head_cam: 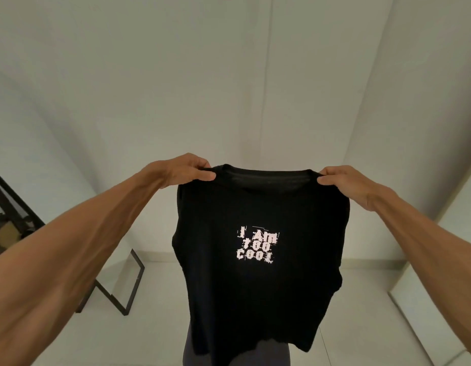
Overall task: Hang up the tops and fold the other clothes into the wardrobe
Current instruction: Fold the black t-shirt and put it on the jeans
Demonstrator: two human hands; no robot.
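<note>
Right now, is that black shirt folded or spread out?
Spread out. The left hand and right hand pinch the shirt at its shoulders, so it hangs flat in the air with its printed words showing.

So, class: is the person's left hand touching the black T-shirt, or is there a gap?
Touching. The head view shows the left hand pinching the black T-shirt at its shoulder, with the thumb pressed on the fabric.

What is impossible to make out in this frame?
Head view:
Back of shirt: hidden by its front.
Fingers of left hand, right hand: partly behind shirt.
Grey cloth below: mostly covered by shirt, cut by bottom edge.
Items at left edge: dim, cut off.
</note>
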